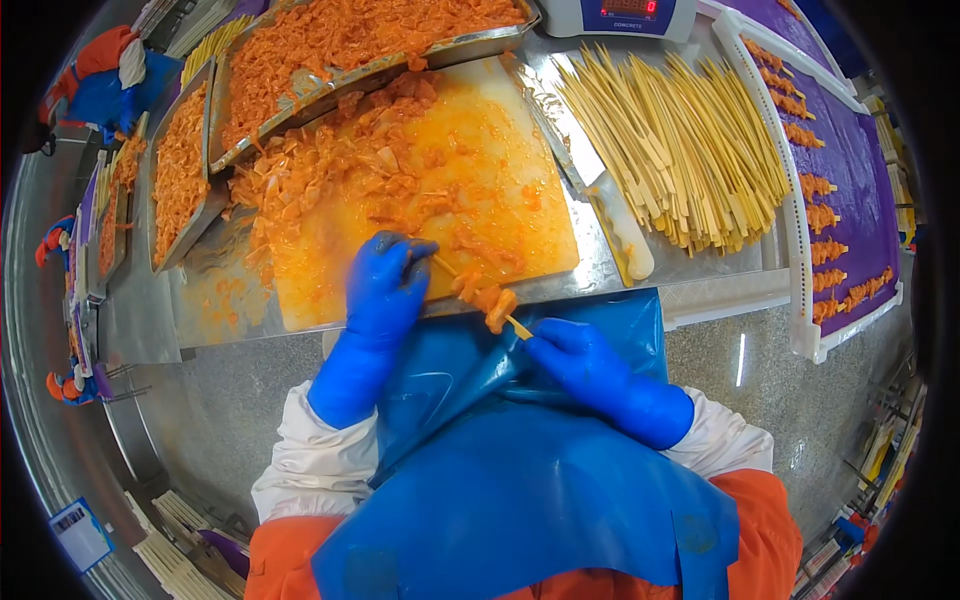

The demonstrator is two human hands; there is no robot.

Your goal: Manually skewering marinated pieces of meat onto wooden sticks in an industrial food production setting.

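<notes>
Between my gloved hands, over the front edge of the cutting board, is a wooden meat skewer (487, 298) with several orange marinated pieces threaded along its middle. My right hand (570, 350), in a blue glove, is closed on its flat handle end. At the pointed end, my blue-gloved left hand (388, 275) is curled, fingertips together where the tip meets them; anything else inside those fingers is hidden. Loose marinated meat pieces (300, 190) are heaped on the wet, orange-stained board (540, 220), mostly on its left and far parts.
Metal trays of marinated meat (370, 35) stand at the far left. A white-handled knife (622, 232) lies along the board's right side. Beyond it is a pile of bare skewers (680, 150). Finished skewers line a purple tray (855, 190) at right. A scale (620, 18) stands behind.
</notes>
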